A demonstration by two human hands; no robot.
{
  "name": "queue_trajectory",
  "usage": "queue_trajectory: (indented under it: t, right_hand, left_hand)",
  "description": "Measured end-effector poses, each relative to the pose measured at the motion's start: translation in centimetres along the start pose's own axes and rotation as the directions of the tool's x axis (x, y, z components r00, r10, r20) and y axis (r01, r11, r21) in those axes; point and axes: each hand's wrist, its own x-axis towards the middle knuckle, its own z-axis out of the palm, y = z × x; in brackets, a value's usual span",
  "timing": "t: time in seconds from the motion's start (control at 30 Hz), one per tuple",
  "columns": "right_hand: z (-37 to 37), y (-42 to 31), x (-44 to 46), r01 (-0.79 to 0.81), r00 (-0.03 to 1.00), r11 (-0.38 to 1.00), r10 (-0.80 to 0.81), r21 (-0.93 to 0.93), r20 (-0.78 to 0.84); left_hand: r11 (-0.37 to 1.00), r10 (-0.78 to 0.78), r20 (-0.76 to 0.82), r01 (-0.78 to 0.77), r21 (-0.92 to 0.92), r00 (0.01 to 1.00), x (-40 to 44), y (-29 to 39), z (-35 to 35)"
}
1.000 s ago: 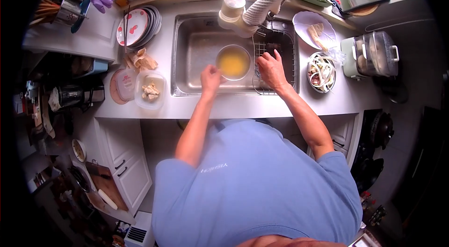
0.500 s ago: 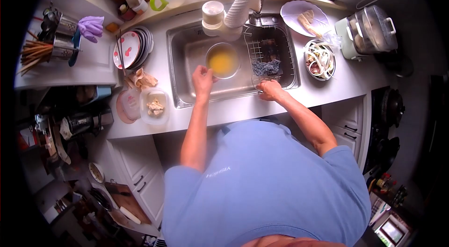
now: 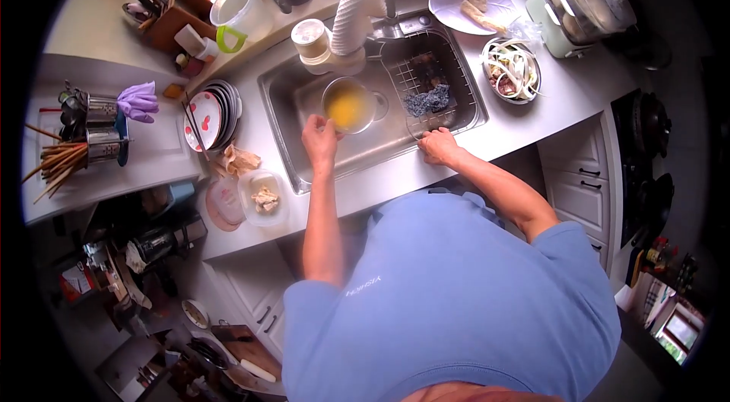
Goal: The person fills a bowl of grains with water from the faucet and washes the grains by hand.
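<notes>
A round metal bowl (image 3: 348, 104) with yellow liquid in it sits in the sink basin (image 3: 293, 128), under the faucet head. My left hand (image 3: 320, 139) pinches the bowl's near left rim between thumb and fingers. My right hand (image 3: 439, 146) is at the sink's front edge, its fingers curled at the near corner of a wire rack (image 3: 414, 75); whether they grip it is hard to make out. A dark scouring pad (image 3: 427, 101) lies on the rack.
Left of the sink are stacked plates (image 3: 205, 120) with chopsticks and a plastic container (image 3: 262, 198) of food. On the right stand a lilac plate (image 3: 449, 6), a bowl of sliced vegetables (image 3: 511, 71) and a steamer (image 3: 582, 6). A white ribbed faucet (image 3: 357, 10) arches over the sink.
My left hand has come onto the bowl's rim. My right hand has moved from above the rack to the sink's front edge. The whole view has turned and shifted.
</notes>
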Motion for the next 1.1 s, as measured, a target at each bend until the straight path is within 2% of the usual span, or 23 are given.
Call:
queue_trajectory:
  t: [1.1]
  right_hand:
    - [-0.8,-0.3,-0.5,-0.004,1.0,0.999,0.004,0.048,-0.007]
  left_hand:
    - [0.965,0.153,-0.007,-0.148,0.217,0.988,-0.3,2.0,0.8]
